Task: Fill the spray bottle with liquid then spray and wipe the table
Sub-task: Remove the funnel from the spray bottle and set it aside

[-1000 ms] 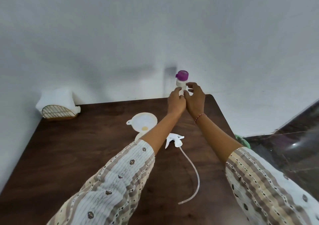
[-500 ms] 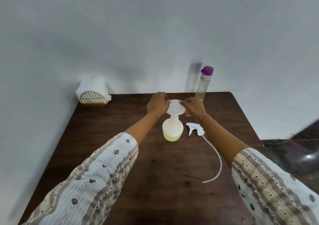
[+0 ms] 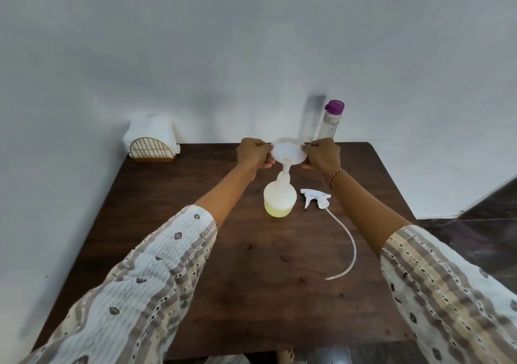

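The spray bottle [image 3: 280, 198] stands mid-table [image 3: 251, 279] with yellow liquid at its bottom and a white funnel [image 3: 288, 154] in its neck. The left hand [image 3: 253, 152] and right hand [image 3: 323, 154] each pinch the funnel's rim on opposite sides. The trigger head [image 3: 316, 197] with its tube lies just right of the bottle; a purple-capped bottle [image 3: 331, 122] stands at the far edge.

The table [image 3: 195, 252] is seen in dark brown, with a wood grain pattern. On it, the spray bottle [image 3: 280, 197] is shown in translucent white, and a pale yellow liquid is seen in its lower part. Above the spray bottle, a white funnel [image 3: 288, 154] is shown. Right of the spray bottle, a white trigger head [image 3: 316, 197] with a clear tube is seen. Behind it, a clear bottle [image 3: 330, 124] with a purple cap is seen. Far left of the spray bottle, white napkins are held in a golden wire holder [image 3: 151, 149]. The sleeves [image 3: 145, 288] are striped in white and beige, with small dark motifs. The wall is plain white.
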A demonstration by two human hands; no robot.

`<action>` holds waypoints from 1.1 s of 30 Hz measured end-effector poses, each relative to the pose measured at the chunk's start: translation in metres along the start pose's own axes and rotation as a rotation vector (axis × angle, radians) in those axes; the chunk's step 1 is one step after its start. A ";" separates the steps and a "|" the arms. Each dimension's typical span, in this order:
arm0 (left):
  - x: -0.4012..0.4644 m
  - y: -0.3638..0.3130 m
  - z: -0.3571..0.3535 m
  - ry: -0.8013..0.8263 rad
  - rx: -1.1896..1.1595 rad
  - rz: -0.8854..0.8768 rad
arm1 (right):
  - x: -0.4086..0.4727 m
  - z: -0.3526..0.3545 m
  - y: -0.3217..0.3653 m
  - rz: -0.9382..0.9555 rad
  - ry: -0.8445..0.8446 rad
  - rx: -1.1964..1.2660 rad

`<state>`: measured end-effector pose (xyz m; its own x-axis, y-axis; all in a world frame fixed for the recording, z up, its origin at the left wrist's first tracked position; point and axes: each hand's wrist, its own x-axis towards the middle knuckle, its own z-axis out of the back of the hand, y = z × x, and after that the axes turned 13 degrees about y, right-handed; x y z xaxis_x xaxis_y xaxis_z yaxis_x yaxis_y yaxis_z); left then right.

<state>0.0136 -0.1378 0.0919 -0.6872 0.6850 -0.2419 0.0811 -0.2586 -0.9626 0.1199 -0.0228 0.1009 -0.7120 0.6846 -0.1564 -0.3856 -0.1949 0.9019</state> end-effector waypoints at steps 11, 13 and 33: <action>-0.003 0.005 -0.006 -0.028 0.071 -0.093 | -0.003 0.002 -0.002 -0.013 0.043 0.042; -0.004 0.011 -0.007 -0.006 0.104 -0.058 | -0.005 0.001 -0.005 -0.062 0.078 0.038; -0.001 0.023 0.000 0.029 -0.149 0.070 | 0.010 0.004 -0.008 -0.189 0.231 0.219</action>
<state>0.0162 -0.1444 0.0705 -0.6555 0.6886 -0.3100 0.2352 -0.2039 -0.9503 0.1187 -0.0113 0.0935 -0.7633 0.5129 -0.3929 -0.4063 0.0918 0.9091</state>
